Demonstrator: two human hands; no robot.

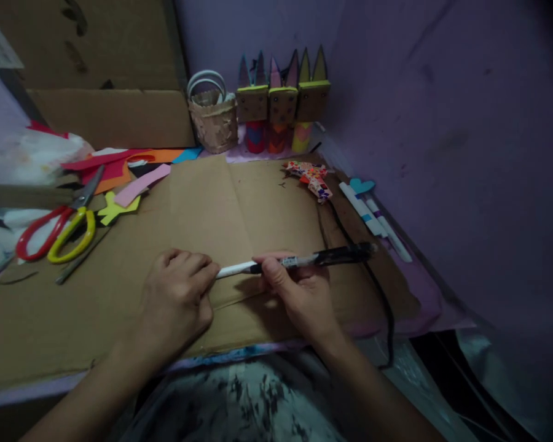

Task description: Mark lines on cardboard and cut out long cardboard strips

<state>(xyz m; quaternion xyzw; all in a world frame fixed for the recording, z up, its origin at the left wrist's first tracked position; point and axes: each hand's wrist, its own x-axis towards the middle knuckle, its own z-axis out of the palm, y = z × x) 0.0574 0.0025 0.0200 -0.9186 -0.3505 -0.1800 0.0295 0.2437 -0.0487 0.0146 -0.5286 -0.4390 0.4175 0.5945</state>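
Note:
My left hand (179, 291) is closed in a fist around the left end of a thin white stick (234, 270). My right hand (301, 291) pinches a black pen (343, 254) with a clear, labelled barrel between thumb and fingers. The pen's dark left end meets the white stick, so both lie in one line just above the cardboard sheet (203, 209). Whether the stick is part of the pen or a separate piece, I cannot tell. Behind the pen lies a flowery patterned folded piece (311, 178), with a black cord (382, 285) running beside it.
Scissors (80, 199) with red and yellow handles lie at left, near coloured paper scraps (142, 184) and a yellow cutout (117, 207). At the back stand a small basket (214, 123) and three eared box figures (283, 104). White markers (364, 209) lie along the right wall.

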